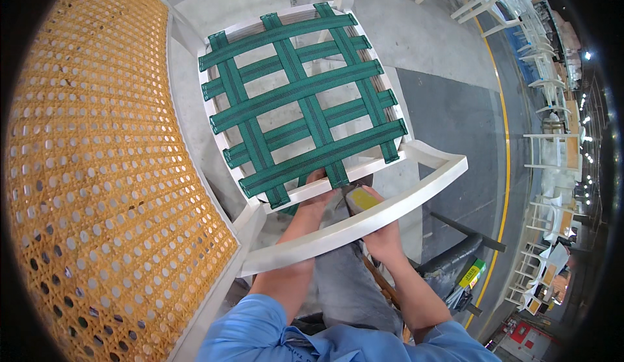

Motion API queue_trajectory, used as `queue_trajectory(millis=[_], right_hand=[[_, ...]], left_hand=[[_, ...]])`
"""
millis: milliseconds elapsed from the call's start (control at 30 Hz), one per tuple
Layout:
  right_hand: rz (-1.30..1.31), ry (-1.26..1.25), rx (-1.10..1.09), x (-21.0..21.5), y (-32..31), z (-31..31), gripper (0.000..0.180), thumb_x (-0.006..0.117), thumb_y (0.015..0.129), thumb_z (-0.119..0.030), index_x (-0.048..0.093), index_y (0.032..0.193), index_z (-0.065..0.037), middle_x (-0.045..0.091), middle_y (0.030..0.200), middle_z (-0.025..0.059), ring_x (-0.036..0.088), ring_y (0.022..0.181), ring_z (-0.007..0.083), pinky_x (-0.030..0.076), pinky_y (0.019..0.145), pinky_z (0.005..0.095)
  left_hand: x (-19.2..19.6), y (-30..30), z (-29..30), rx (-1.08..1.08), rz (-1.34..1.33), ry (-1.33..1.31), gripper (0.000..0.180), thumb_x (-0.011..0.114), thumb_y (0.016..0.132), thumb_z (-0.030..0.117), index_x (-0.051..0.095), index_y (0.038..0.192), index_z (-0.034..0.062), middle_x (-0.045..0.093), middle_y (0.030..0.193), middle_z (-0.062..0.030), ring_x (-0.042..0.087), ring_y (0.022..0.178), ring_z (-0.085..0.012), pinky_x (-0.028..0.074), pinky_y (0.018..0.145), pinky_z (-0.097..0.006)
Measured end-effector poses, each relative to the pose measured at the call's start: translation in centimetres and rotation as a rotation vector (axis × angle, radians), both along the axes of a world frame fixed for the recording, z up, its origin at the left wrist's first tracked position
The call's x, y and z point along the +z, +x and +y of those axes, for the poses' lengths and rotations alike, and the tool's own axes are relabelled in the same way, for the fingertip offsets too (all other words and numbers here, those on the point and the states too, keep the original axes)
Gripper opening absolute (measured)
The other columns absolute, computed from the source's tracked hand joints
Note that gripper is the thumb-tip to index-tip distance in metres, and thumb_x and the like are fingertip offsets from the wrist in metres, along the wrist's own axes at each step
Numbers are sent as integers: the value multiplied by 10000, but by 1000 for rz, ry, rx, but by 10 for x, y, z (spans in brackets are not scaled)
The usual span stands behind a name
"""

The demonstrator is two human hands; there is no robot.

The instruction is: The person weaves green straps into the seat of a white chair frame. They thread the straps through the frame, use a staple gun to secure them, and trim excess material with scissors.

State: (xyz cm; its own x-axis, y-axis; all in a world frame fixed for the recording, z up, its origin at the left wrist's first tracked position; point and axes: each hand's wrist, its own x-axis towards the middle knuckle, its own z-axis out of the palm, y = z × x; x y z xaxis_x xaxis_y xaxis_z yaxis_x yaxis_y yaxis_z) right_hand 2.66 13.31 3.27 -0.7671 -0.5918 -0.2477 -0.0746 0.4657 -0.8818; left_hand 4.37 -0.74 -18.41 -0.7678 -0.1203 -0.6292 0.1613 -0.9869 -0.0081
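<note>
While your right hand (385, 240) is wrapped round a grey tool with a yellow patch (365, 199), your left hand (317, 192) sits just left of it at the seat's near rail. Left fingers are partly hidden by rail and webbing, so can't tell if they're pinching or spread. Both your forearms pass under the white armrest (351, 227).

The green webbing (296, 89) is laid over the seat of the white chair frame (439, 166), just beyond both hands; one cross band's end hangs over the near rail between them. Step in hand: looks like fixing band ends along that near rail, though tool contact is out of sight. Next move likely calls for your left hand to keep the band taut and flat, and your right to set the tool's nose square on it.

Chair orientation: cane back (97, 167) stands left of your left hand, so the seat front faces right, past your right hand. Three cross bands run lengthwise away from your hands; the other bands run left to right, far ends tilted up and away. Armrest's long axis goes from left of your left forearm out to beyond your right hand. Tool's nose hidden, so can't tell its exact aim.
</note>
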Motion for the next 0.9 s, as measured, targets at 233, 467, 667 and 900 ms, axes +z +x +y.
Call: queue_trajectory(millis=[233, 467, 667, 900], right_hand=[[-172, 26, -182, -5, 1, 64, 621, 850, 860, -92, 539, 1382, 36, 710, 1158, 109, 671, 1073, 174, 526, 955, 322], [-109, 7, -149, -1, -3, 67, 577, 858, 852, -103, 571, 1327, 51, 721, 1133, 118, 673, 1080, 176, 526, 971, 341], [-184, -46, -107, -2, -13, 40, 665, 849, 834, -53, 544, 1421, 22, 675, 1273, 143, 636, 1184, 193, 490, 1046, 346], [-64, -105, -6, -5, -19, 7, 715, 794, 850, 6, 485, 1494, -10, 626, 1355, 144, 607, 1236, 208, 480, 1063, 351]], left_hand=[[18, 43, 2, -517, 138, -517, 164, 633, 993, 191, 682, 1113, 92, 721, 1087, -112, 691, 941, -264, 561, 834, -384], [119, 81, -10, -590, 274, -1535, 141, 629, 988, 144, 664, 1090, 53, 740, 996, -127, 695, 817, -237, 557, 734, -367], [174, 27, -55, -262, -77, -642, 110, 544, 1027, 157, 591, 1000, 61, 772, 935, -126, 618, 650, -88, 487, 572, -240], [169, 6, -78, -374, -164, -654, 156, 482, 1019, 137, 595, 942, 62, 785, 985, -130, 590, 643, -79, 459, 533, -264]])
